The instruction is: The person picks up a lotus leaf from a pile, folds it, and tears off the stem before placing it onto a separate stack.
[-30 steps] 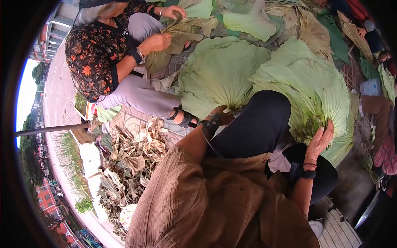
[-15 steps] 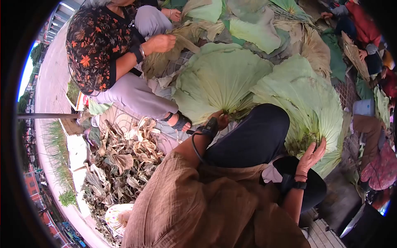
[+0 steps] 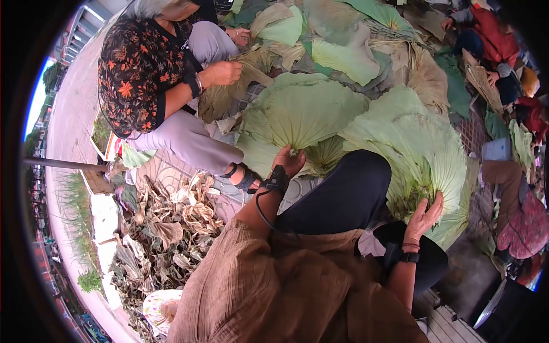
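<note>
My left hand (image 3: 290, 162) is closed on the near edge of a large round green leaf (image 3: 306, 108), where its veins meet. Part of another green leaf (image 3: 326, 155) shows under that one, beside my left hand. My right hand (image 3: 425, 215) lies against the lower end of a stack of big pale green leaves (image 3: 409, 134), its fingers extended and slightly apart. The crumpled, darker centre of the stack (image 3: 417, 197) is just left of those fingers.
A co-worker (image 3: 134, 74) at the upper left holds a brown dried leaf (image 3: 234, 88). Crumpled dry leaves (image 3: 166, 228) are heaped at the lower left, near a patterned hat (image 3: 162, 308). More flat leaves lie at the top. Other people (image 3: 497, 43) and a pale bucket (image 3: 496, 150) are at the right.
My left hand has moved slightly up and left with the leaf's near edge, uncovering more of the leaf below. My right hand stays at the stack. The view has shifted a little.
</note>
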Tool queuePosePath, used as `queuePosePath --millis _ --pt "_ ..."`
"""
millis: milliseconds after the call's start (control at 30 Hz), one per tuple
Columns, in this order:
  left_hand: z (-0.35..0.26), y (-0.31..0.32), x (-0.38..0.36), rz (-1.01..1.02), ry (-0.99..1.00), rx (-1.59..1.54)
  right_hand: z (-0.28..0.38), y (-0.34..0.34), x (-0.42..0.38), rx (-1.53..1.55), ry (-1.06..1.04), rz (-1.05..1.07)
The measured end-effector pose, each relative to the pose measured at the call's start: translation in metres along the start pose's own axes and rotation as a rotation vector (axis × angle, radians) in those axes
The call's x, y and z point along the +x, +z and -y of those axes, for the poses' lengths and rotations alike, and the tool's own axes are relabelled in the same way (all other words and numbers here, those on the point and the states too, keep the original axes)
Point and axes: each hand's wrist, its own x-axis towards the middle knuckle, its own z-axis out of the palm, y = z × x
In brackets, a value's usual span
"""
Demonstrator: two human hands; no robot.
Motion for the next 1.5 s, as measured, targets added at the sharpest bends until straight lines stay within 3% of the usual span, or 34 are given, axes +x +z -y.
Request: queuePosePath --millis 300,633,833,1100,1267,1500 --pt "-0.003 0.12 -0.045 0.289 0.251 0.322 -0.002 -0.002 0.0 -0.017 -0.013 -0.024" --pt "0.09 0.28 -0.13 0.842 0.179 0.527 -0.006 -0.006 0.0 0.01 -0.022 -0.066" --pt "0.197 0.322 -0.165 1.054 -0.095 0.562 -0.009 -0.009 -0.003 0.029 0.016 -0.094" --pt "0.278 0.261 -0.088 0.79 -0.216 0.801 -0.007 -0.017 -0.004 0.105 0.091 -0.05" --pt "0.263 0.213 -0.051 0.321 -0.216 1.093 -0.005 -0.021 -0.003 0.135 0.121 -0.049" --pt "0.259 0.215 -0.047 0.273 -0.216 1.135 -0.002 -0.023 0.002 0.136 0.155 -0.061"
